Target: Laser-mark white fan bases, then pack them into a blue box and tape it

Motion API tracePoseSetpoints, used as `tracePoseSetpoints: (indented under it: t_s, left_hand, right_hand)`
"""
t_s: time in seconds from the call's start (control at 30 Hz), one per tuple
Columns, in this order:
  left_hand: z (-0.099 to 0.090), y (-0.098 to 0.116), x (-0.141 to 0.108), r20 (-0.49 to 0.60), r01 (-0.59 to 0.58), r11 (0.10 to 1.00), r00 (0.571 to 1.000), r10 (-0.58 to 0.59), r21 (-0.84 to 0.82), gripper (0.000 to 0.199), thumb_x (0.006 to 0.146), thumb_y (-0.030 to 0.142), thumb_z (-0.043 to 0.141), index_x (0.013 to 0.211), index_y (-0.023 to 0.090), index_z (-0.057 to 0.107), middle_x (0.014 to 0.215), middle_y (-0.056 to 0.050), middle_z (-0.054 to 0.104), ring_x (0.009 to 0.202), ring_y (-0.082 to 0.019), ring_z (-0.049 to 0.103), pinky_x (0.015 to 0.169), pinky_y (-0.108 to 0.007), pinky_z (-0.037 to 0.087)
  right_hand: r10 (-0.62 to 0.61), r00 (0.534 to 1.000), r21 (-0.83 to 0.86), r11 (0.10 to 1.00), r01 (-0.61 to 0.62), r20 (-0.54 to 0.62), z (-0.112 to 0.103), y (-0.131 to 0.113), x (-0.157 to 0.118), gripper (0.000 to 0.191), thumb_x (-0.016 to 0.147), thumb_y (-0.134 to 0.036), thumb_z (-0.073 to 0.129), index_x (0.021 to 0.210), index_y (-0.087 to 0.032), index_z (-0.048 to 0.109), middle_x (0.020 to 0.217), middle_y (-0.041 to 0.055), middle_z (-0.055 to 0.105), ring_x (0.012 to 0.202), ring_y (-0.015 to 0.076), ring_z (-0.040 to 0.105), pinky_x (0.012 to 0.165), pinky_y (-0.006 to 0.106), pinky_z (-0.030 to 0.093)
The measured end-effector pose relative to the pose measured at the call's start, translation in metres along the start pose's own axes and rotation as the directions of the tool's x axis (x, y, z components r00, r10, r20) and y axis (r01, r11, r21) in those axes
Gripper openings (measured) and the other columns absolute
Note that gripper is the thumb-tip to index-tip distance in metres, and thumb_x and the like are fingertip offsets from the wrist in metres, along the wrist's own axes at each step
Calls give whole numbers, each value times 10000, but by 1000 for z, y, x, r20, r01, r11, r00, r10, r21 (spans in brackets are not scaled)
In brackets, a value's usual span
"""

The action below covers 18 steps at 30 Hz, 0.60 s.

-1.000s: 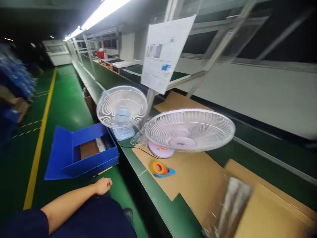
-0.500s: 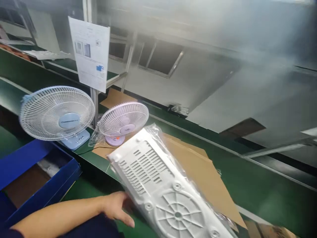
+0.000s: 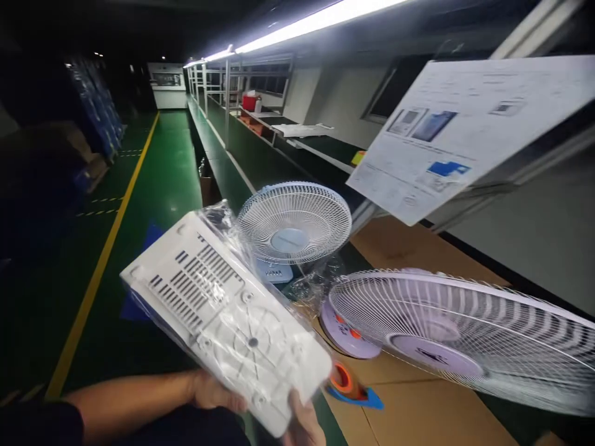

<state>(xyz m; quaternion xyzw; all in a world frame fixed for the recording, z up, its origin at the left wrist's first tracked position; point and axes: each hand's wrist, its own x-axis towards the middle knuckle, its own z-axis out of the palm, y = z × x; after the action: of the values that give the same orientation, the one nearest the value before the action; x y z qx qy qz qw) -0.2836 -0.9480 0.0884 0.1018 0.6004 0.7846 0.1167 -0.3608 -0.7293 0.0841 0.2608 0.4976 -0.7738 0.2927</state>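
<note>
A white vented plastic panel (image 3: 260, 337) in a clear plastic bag is held tilted in front of me. Slots cover its far half, and a round spoked pattern marks the near half. My left hand (image 3: 216, 393) is closed on the lower left edge. My right hand (image 3: 304, 421) grips the near right corner, thumb on the face and the other fingers partly hidden beneath. Just beyond the panel stands a blue table fan (image 3: 295, 223). To the right, a lilac table fan (image 3: 446, 341) leans its wide cage towards me.
An orange tape roll on a blue dispenser (image 3: 348, 384) lies on brown cardboard (image 3: 404, 402) over the green bench. Crumpled clear plastic (image 3: 316, 282) sits between the fans. A printed sheet (image 3: 474, 136) hangs at upper right. Left runs a green floor with a yellow line (image 3: 116, 229).
My view has swung left along the bench. The panel has moved left past the fans. My left hand, earlier spread beside it, now grips its edge, and my right hand has come into view.
</note>
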Motion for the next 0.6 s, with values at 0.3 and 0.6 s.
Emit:
tracePoseSetpoints:
  t_s: [0.3,0.6]
  left_hand:
    - [-41,13,-48,-967,-261,932,36,-253,-253,591,938,508,805,1446,269,618,1470,-135,732,1353,-373,706,1111,-541,627]
    - [-213,58,-90,-849,8,857,130,-512,-516,371,838,344,839,1100,96,753,914,-160,826,900,-380,817,740,-449,687]
  right_hand:
    - [281,823,12,944,-330,493,189,64,-7,714,720,-433,977,1345,-170,755,1416,157,739,1369,409,656,1136,593,573]
    - [362,661,-327,927,-182,658,219,48,1,628,700,-457,1036,1209,-177,799,1325,124,769,1194,313,739,1125,483,564]
